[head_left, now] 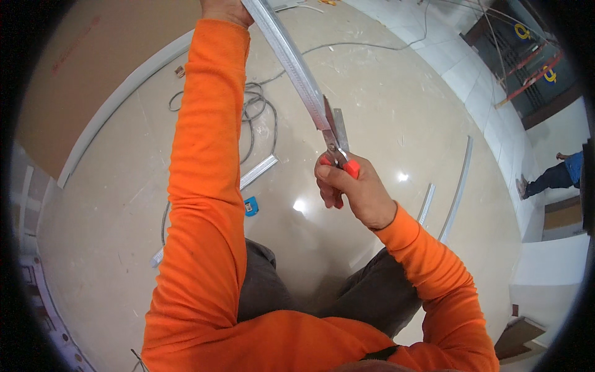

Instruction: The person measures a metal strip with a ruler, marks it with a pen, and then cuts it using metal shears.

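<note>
A long galvanized metal channel (285,59) slants down from the upper edge toward the middle of the view. My left hand (228,10) grips its far part, with most of the fingers cut off by the upper edge. In my right hand (361,189) are tin snips (333,147) with red handles, my fingers wrapped round the grips. The blades stand apart at the near end of the channel, one lying along each side of its edge.
On the beige floor (372,93) lie a coiled grey cable (253,102), a blue tape measure (250,206) and several metal offcuts, one a long curved strip (457,189). A large brown board (105,68) is at left. Another person (551,177) stands far right, near red scaffold parts (530,80).
</note>
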A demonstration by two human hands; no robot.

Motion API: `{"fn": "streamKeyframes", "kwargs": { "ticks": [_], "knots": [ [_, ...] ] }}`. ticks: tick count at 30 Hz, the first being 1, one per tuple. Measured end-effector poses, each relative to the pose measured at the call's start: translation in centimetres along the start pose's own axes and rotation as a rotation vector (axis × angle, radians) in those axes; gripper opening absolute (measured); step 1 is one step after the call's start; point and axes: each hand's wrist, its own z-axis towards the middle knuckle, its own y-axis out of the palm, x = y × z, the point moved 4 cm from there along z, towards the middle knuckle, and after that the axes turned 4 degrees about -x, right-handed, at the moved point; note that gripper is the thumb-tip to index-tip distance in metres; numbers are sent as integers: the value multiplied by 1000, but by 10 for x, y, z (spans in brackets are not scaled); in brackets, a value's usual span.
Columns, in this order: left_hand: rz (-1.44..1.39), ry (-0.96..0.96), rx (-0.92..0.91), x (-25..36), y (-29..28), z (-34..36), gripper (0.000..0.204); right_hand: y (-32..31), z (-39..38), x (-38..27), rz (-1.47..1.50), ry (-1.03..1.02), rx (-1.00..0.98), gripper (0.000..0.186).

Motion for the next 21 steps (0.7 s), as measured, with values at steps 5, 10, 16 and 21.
{"fn": "streamKeyframes", "kwargs": {
  "ticks": [5,10,16,21],
  "knots": [
    [48,-30,45,-9,-2,-1,53,-2,3,-1,11,-48,-41,18],
    [128,-9,59,-13,3,-6,52,-2,-3,3,35,94,-40,19],
    [77,-45,69,-13,5,-7,51,-2,-7,1,102,101,-34,19],
    [143,-42,56,-10,-6,-3,50,-1,3,9,94,38,-93,18]
  ]
}}
